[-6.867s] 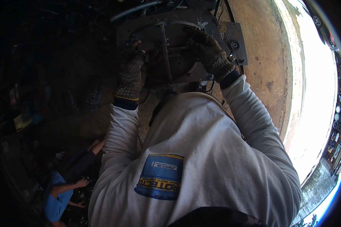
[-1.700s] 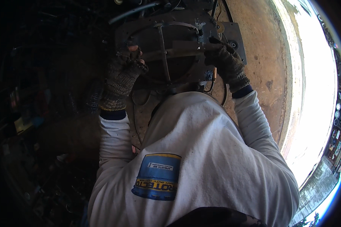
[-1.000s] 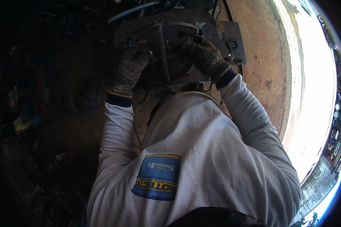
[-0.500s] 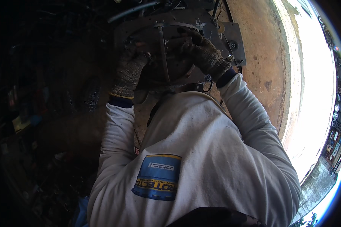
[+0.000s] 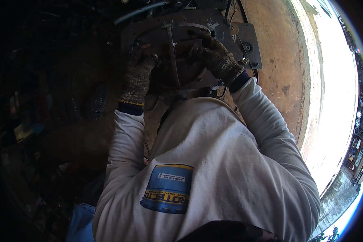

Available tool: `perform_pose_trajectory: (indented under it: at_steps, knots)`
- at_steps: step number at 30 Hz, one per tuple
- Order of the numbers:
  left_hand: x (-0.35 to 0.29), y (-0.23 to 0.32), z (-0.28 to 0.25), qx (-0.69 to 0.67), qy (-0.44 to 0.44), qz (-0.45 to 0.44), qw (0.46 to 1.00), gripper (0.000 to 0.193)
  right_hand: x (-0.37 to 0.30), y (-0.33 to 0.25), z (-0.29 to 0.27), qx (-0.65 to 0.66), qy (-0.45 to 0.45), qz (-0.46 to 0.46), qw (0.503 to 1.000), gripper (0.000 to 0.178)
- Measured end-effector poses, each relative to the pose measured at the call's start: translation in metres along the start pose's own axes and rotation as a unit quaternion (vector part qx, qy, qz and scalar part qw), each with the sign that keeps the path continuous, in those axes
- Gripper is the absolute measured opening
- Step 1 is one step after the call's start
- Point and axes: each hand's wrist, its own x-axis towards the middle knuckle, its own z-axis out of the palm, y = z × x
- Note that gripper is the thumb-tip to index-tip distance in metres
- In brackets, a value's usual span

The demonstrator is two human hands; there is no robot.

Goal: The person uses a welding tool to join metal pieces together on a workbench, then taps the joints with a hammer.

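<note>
Both my hands wear grey-brown knitted gloves and work over a dark metal plate (image 5: pixel 149 29) with a large round rim and a narrow bar (image 5: pixel 173 56) crossing it. On the left of the bar, my left hand (image 5: pixel 140 72) has its fingers curled by a small reddish-brown piece (image 5: pixel 146 46); dim light hides what they grip. My right hand (image 5: pixel 215 54), right of the bar, has bent fingers closed at the end of a dark, flat-edged metal piece (image 5: pixel 189 45). This piece lies over the round part, and its far end fades into shadow.
A pale pipe (image 5: pixel 143 12) lies beyond the plate. At the right, a smaller metal plate (image 5: pixel 250 46) with a round fitting and a dark cable sits over brown ground (image 5: pixel 280 72). Dark coil springs (image 5: pixel 97 103) stand in the shadow at left. A blue item (image 5: pixel 81 222) is low at left.
My left hand and sleeve have shifted very slightly to the right. My right hand stays nearly in place. More of the blue item at lower left shows.
</note>
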Motion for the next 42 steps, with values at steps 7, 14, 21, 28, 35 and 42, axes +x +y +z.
perform_pose_trajectory:
  at_steps: [7,14,21,28,35,42]
  knots:
    - [0.004,-0.012,-0.001,-0.081,0.038,-0.013,0.996,0.034,-0.001,0.0,0.002,0.031,0.012,0.023,0.999,0.052]
    - [-0.015,-0.009,0.033,-0.399,0.111,-0.145,0.899,0.019,-0.004,0.01,0.001,0.118,0.012,0.031,0.992,0.049]
    - [-0.031,0.007,0.034,-0.391,0.099,-0.259,0.878,0.015,-0.003,0.01,0.002,0.099,0.036,0.059,0.993,0.045]
    - [-0.017,0.001,0.031,-0.352,0.021,-0.241,0.904,0.013,-0.002,-0.002,0.006,0.104,0.006,0.051,0.993,0.051]
    - [-0.01,-0.001,0.032,-0.331,0.042,-0.255,0.907,0.013,-0.003,-0.007,0.013,0.045,0.023,0.034,0.998,0.051]
    - [-0.015,0.005,0.035,-0.362,0.029,-0.253,0.897,0.013,-0.005,0.002,0.001,-0.009,0.029,0.035,0.999,0.056]
